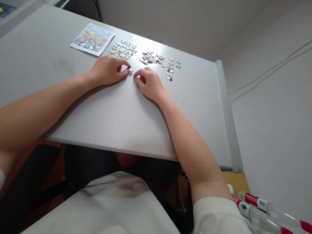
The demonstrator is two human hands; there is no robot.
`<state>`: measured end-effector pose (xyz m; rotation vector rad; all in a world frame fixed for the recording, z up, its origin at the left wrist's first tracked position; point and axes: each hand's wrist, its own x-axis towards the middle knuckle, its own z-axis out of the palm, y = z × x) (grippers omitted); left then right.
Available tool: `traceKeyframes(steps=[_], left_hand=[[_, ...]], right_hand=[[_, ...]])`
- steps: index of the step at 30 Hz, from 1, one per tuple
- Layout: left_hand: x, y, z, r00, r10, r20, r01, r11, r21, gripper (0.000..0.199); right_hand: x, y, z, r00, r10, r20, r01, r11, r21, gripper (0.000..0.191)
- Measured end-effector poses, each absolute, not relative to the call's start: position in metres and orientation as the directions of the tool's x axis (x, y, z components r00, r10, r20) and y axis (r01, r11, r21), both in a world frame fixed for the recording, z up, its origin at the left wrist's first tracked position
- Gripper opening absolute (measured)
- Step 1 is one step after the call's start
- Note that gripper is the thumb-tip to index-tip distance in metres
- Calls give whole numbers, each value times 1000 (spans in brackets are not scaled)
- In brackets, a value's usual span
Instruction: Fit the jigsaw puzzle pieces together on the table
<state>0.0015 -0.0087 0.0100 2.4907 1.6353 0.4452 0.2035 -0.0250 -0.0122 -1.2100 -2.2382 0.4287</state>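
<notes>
My left hand (111, 70) pinches a small puzzle piece (131, 70) between thumb and forefinger, just above the grey table. Close by on the right, my right hand (148, 82) has its thumb and fingertips drawn together; whatever they hold, if anything, is too small to make out. Beyond my left hand lie puzzle pieces in rows (123, 49). A denser pile of pieces (151, 58) sits behind my right hand. Farther right is a narrow column of pieces (170, 69), with a small cluster (178, 64) beside it.
A printed colour picture sheet (93, 39) lies at the back left of the table (114, 118). The table's raised right edge (228, 113) runs beside a wall. Plastic bottles with red caps (273, 221) are at the lower right, below table level.
</notes>
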Motion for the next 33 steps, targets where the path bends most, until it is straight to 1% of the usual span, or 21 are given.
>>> traceKeyframes(steps=[7, 13, 18, 24, 33], left_hand=[[2, -10, 10, 385, 906, 178, 870, -420, 258, 38], [2, -10, 11, 392, 901, 187, 864, -430, 261, 42], [3, -7, 8, 346, 924, 165, 873, -381, 304, 45], [4, -5, 6, 339, 920, 196, 877, -384, 289, 40], [4, -6, 6, 328, 920, 214, 869, -383, 313, 38]], right_hand=[[204, -24, -13, -448, 837, 314, 681, 547, -486, 24], [203, -24, -12, -448, 840, 307, 684, 543, -486, 25], [203, -25, -12, -450, 838, 309, 682, 546, -487, 24], [203, -25, -12, -438, 843, 312, 677, 538, -502, 24], [203, -26, -11, -435, 847, 307, 679, 532, -505, 24]])
